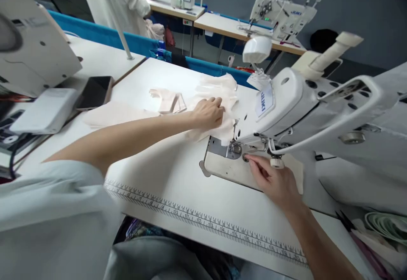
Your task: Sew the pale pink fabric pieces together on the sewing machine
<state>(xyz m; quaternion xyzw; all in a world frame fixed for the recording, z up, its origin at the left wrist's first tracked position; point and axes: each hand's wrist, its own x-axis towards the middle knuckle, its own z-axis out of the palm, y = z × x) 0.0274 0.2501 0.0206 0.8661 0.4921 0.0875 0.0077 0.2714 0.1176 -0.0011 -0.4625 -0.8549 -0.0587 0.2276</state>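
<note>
My left hand reaches across the table with its fingers curled down on pale pink fabric pieces behind the sewing machine's needle area. The fabric's near end lies close to the presser foot of the white sewing machine. On the metal bed, just right of the foot, my right hand pinches at a small round metal piece. Its exact kind is too small to make out. More cut fabric lies left of my left hand.
A printed ruler runs along the table's front edge. To the left are a phone, a white box-shaped device and another machine. Scissors and green coiled strips lie at right. A person in white stands behind.
</note>
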